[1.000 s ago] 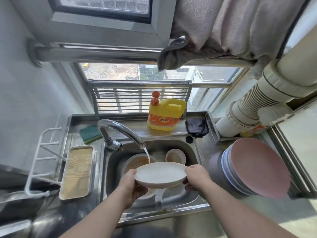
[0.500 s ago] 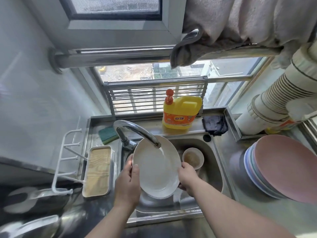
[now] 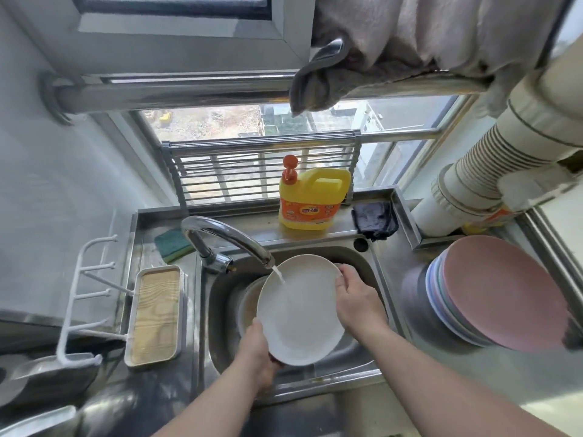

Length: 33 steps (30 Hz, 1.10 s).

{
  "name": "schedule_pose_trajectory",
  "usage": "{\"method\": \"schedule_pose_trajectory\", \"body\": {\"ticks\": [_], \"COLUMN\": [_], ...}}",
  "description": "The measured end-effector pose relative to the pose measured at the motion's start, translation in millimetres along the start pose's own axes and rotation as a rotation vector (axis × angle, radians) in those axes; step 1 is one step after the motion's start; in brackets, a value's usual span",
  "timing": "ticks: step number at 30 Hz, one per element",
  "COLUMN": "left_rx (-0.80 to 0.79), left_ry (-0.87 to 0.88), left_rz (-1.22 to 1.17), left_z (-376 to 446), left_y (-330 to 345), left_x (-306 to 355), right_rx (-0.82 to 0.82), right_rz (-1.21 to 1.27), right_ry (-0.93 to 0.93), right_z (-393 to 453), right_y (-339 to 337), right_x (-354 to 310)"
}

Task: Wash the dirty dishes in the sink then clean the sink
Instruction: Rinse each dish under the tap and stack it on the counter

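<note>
Rinsing a white plate under the running faucet, both hands on its rim

The white plate point(image 3: 299, 313) is held tilted over the steel sink point(image 3: 372, 272), its face toward the camera, and the stream from the faucet point(image 3: 227, 238) lands on its upper left part. The left hand point(image 3: 257, 354) has its grip closed on the lower rim; the right hand point(image 3: 356, 298) has its grip curled round the right rim. To do this well, I judge the plate should be turned through the stream so water reaches every part of its face, kept tilted so runoff falls into the basin, and held firmly, since a wet rim is likely slippery. A dirty bowl point(image 3: 249, 307) sits behind the plate in the sink, not yet washed. Stacked plates point(image 3: 504, 294) rest on the bench to the right, a plausible spot for this one.
</note>
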<state>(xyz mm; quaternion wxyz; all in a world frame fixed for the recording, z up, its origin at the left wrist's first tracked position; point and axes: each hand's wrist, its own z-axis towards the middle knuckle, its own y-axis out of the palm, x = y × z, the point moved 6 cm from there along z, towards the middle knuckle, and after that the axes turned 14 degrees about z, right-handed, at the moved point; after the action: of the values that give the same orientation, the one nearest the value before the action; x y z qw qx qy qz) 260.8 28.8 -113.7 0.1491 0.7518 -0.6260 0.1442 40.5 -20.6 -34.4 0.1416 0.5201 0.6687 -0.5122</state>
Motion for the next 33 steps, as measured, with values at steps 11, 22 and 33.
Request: {"method": "schedule_pose_trajectory", "body": {"ticks": [11, 22, 33], "left_rx": [-0.058, 0.262, -0.014], "left_ry": [0.126, 0.627, 0.096], "left_rz": [0.032, 0.381, -0.159], "left_z": [-15, -41, -7], "left_y": [16, -28, -10], "left_x": [16, 82, 11], "right_rx": [-0.087, -0.095, 0.084], "right_rz": [0.221, 0.447, 0.402], "right_ry": [0.398, 0.474, 0.008], "right_z": [16, -4, 4], "right_y": [-6, 82, 9], "right_x": [69, 76, 17]}}
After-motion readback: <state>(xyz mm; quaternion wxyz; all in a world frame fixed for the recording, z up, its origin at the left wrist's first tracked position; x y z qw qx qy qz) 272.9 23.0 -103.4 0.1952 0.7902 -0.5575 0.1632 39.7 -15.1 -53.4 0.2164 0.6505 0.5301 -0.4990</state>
